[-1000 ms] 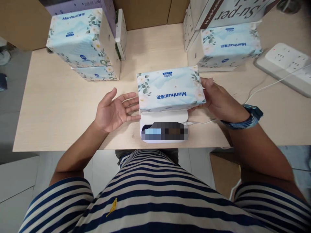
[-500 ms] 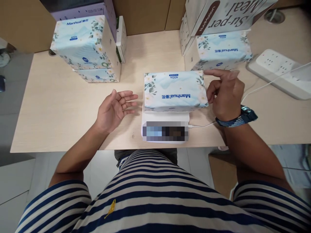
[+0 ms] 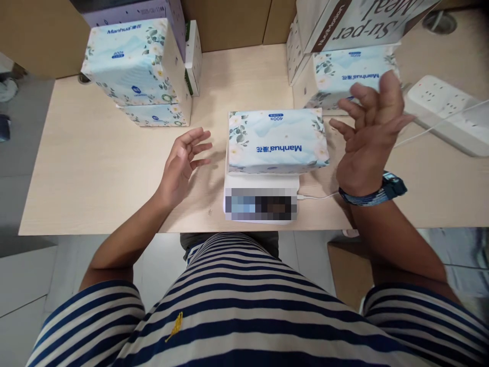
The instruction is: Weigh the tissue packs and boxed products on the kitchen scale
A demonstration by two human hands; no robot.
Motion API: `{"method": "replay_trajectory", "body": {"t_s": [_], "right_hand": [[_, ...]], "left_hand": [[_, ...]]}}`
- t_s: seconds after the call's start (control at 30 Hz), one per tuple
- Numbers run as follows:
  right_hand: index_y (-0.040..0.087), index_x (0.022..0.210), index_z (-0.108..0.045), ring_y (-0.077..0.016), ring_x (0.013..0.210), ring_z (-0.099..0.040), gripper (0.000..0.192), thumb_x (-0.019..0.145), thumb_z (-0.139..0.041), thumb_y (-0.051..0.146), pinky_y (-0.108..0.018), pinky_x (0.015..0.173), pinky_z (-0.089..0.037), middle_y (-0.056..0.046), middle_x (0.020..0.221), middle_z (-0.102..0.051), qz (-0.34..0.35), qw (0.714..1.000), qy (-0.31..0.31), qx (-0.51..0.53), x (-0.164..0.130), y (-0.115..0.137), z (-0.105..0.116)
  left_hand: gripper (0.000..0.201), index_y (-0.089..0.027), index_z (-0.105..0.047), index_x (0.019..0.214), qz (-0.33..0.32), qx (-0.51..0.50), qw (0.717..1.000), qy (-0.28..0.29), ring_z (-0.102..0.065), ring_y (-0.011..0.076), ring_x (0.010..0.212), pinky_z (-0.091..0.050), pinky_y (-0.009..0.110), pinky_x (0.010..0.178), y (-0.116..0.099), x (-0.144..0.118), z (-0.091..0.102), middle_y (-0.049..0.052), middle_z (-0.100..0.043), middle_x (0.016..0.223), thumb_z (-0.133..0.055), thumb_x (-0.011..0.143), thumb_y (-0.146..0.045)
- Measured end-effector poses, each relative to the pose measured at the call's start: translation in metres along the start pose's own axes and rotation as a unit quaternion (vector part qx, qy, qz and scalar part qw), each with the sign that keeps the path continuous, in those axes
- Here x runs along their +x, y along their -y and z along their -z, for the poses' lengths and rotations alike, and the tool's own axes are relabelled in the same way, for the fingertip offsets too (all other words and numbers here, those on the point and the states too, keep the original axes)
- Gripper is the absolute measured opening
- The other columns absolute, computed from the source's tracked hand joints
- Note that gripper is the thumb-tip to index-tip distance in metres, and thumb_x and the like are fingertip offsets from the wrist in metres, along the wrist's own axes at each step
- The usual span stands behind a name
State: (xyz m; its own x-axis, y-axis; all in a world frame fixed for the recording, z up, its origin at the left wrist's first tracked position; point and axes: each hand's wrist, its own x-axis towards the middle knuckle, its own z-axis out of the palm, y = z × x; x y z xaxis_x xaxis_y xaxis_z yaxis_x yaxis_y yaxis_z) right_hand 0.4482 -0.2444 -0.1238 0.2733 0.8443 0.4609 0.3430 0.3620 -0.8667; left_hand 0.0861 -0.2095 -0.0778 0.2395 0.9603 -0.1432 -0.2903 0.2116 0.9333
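A tissue pack (image 3: 278, 140), pale blue with flowers and leaves, lies on a white device (image 3: 262, 181) that looks like a small scale. The device's front panel is blurred out, and a white cable (image 3: 319, 197) plugs into its right side. My left hand (image 3: 185, 163) hovers to the left of the pack, fingers spread, holding nothing. To the pack's right, my right hand (image 3: 369, 135) is raised with its fingers apart and also empty. Neither hand touches the pack. A patterned blue band (image 3: 372, 191) circles my right wrist.
Two stacked tissue packs (image 3: 128, 66) stand at the back left, before a purple box (image 3: 175, 30). At the back right, another tissue pack (image 3: 328, 92) sits under a NutriMotion box (image 3: 367, 25). A power strip (image 3: 439, 102) lies at the right of the wooden table (image 3: 95, 178).
My right hand has come away from the pack's right side, lifted and opened with the palm turned up. My left hand has turned and shifted slightly up. The pack stays on the device.
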Motion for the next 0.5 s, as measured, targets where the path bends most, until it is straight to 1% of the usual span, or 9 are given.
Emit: {"method": "replay_trajectory", "body": {"t_s": [0.1,0.13,0.17,0.23,0.3,0.33,0.43,0.47,0.5], "right_hand": [[0.047,0.178,-0.023,-0.0326,0.173,-0.036,0.091,0.102,0.016,0.08,-0.065,0.126,-0.044,-0.009,0.184,-0.037,-0.031,0.999,-0.014,-0.034,0.003,-0.013,0.018],[0.046,0.179,-0.015,-0.0303,0.175,-0.031,0.091,0.101,0.022,0.075,-0.066,0.128,-0.041,-0.01,0.187,-0.029,-0.037,0.998,-0.027,-0.052,0.005,-0.018,0.024],[0.045,0.18,-0.011,-0.0277,0.177,-0.027,0.087,0.103,0.021,0.072,-0.065,0.13,-0.038,-0.01,0.189,-0.022,-0.04,0.996,-0.048,-0.07,0.007,-0.021,0.028],[0.045,0.179,-0.013,-0.025,0.178,-0.022,0.08,0.107,0.008,0.073,-0.062,0.134,-0.034,-0.009,0.191,-0.014,-0.041,0.989,-0.11,-0.088,0.013,-0.026,0.032],[0.042,0.177,-0.02,-0.0252,0.179,-0.019,0.079,0.108,-0.006,0.077,-0.06,0.136,-0.033,-0.01,0.191,-0.014,-0.042,0.982,-0.16,-0.087,0.019,-0.027,0.029],[0.04,0.177,-0.023,-0.0253,0.179,-0.018,0.08,0.107,-0.008,0.078,-0.06,0.136,-0.032,-0.01,0.19,-0.015,-0.044,0.979,-0.177,-0.088,0.021,-0.025,0.026],[0.035,0.176,-0.029,-0.0228,0.18,-0.013,0.081,0.108,-0.001,0.068,-0.058,0.138,-0.028,-0.009,0.19,-0.017,-0.049,0.972,-0.225,-0.052,0.016,-0.011,0.024],[0.036,0.175,-0.032,-0.0206,0.18,-0.01,0.08,0.108,0.001,0.064,-0.057,0.138,-0.026,-0.007,0.189,-0.017,-0.039,0.967,-0.252,-0.024,0.01,-0.005,0.027],[0.041,0.173,-0.036,-0.0164,0.18,-0.003,0.08,0.108,0.004,0.062,-0.056,0.138,-0.025,0.0,0.19,-0.014,-0.038,0.963,-0.268,0.009,0.003,0.001,0.034]], "left_hand": [[0.054,-0.04,-0.066,0.148,-0.021,-0.011,1.0,-0.011,-0.025,0.0325,0.177,-0.047,0.044,0.131,0.004,-0.002,-0.001,0.001,-0.057,0.173,-0.066,0.101,-0.066],[0.058,-0.043,-0.063,0.153,-0.024,-0.014,1.0,-0.006,-0.02,0.0317,0.179,-0.044,0.046,0.134,0.005,-0.002,-0.001,0.0,-0.055,0.175,-0.066,0.1,-0.068],[0.061,-0.046,-0.06,0.155,-0.029,-0.015,0.999,-0.002,-0.016,0.0309,0.18,-0.041,0.047,0.135,0.005,-0.002,-0.001,-0.001,-0.054,0.176,-0.066,0.1,-0.07],[0.065,-0.049,-0.057,0.158,-0.045,-0.011,0.999,0.003,-0.013,0.0297,0.181,-0.037,0.047,0.137,0.007,-0.001,0.0,-0.002,-0.052,0.178,-0.066,0.098,-0.073],[0.065,-0.049,-0.059,0.156,-0.071,0.005,0.997,0.004,-0.01,0.029,0.181,-0.034,0.047,0.139,0.011,0.002,0.001,-0.004,-0.048,0.18,-0.065,0.098,-0.076],[0.065,-0.05,-0.06,0.155,-0.086,0.017,0.996,0.004,-0.008,0.0285,0.181,-0.031,0.047,0.14,0.013,0.003,0.001,-0.005,-0.045,0.182,-0.064,0.097,-0.078],[0.069,-0.051,-0.06,0.156,-0.128,0.071,0.989,0.022,-0.004,0.0249,0.182,-0.022,0.046,0.143,0.014,0.008,0.005,-0.009,-0.033,0.188,-0.06,0.097,-0.086],[0.069,-0.051,-0.059,0.156,-0.141,0.086,0.986,0.025,-0.003,0.0231,0.182,-0.019,0.045,0.144,0.011,0.01,0.007,-0.011,-0.028,0.189,-0.057,0.097,-0.087],[0.068,-0.051,-0.059,0.157,-0.154,0.093,0.983,0.022,-0.003,0.0214,0.182,-0.017,0.043,0.144,0.007,0.011,0.009,-0.014,-0.025,0.19,-0.055,0.099,-0.087]]}}
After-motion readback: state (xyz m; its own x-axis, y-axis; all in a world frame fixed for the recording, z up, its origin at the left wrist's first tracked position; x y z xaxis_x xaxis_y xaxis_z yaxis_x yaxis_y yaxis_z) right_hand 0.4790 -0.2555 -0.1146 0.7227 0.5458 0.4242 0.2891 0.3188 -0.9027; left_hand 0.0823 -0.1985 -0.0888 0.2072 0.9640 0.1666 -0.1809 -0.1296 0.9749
